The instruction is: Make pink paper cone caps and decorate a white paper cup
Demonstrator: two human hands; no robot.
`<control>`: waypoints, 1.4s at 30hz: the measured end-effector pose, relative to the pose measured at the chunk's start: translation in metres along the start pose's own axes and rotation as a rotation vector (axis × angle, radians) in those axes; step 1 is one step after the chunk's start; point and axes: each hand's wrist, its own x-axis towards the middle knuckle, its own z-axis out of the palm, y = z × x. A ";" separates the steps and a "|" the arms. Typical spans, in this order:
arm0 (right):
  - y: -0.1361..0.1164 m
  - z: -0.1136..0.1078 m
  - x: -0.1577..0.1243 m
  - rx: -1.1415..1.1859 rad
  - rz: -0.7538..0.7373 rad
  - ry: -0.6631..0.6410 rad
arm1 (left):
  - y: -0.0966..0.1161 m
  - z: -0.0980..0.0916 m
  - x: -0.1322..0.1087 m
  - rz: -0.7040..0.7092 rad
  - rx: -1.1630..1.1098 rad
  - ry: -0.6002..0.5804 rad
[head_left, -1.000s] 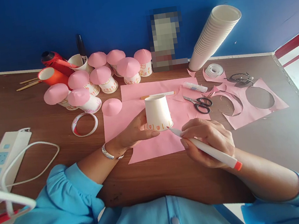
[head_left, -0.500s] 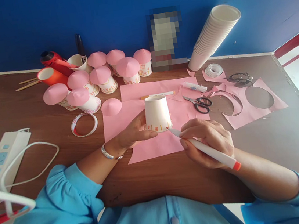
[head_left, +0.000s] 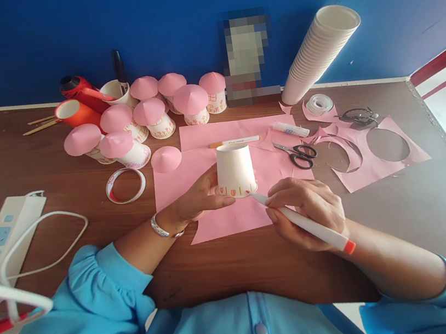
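Observation:
A white paper cup (head_left: 234, 168), upside down, is gripped by my left hand (head_left: 204, 194) at its lower left; some of the fingers are hidden behind it. Small red and yellow marks run along the cup's lower rim. Closed around a white marker pen (head_left: 308, 228) with an orange-red end, my right hand (head_left: 308, 213) has the tip at the marks on the lower right of the cup. Pink paper sheets (head_left: 215, 226) lie beneath both hands. An orange-and-white marker (head_left: 236, 141) rests just behind the cup, and black-handled scissors (head_left: 302, 156) are to its right.
Several decorated cups with pink cone roofs (head_left: 149, 112) stand at the back left, near a loose pink cone (head_left: 166, 159) and a tape roll (head_left: 126, 185). A tall cup stack (head_left: 315, 54) leans on the blue wall. Cut pink scraps (head_left: 353, 176) lie right; a power strip (head_left: 6, 236) lies left.
My right hand and the marker have shifted slightly left, with the tip moving a little along the cup's lower rim. My left hand keeps holding the cup in nearly the same place.

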 end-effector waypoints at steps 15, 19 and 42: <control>0.000 0.000 0.002 -0.048 -0.001 0.002 | -0.005 -0.003 0.002 0.029 -0.007 -0.015; -0.001 0.000 0.002 -0.043 0.003 0.003 | -0.006 -0.004 0.001 0.006 0.028 0.005; -0.001 0.000 0.000 -0.053 0.027 0.002 | -0.003 -0.002 0.000 0.012 -0.005 0.001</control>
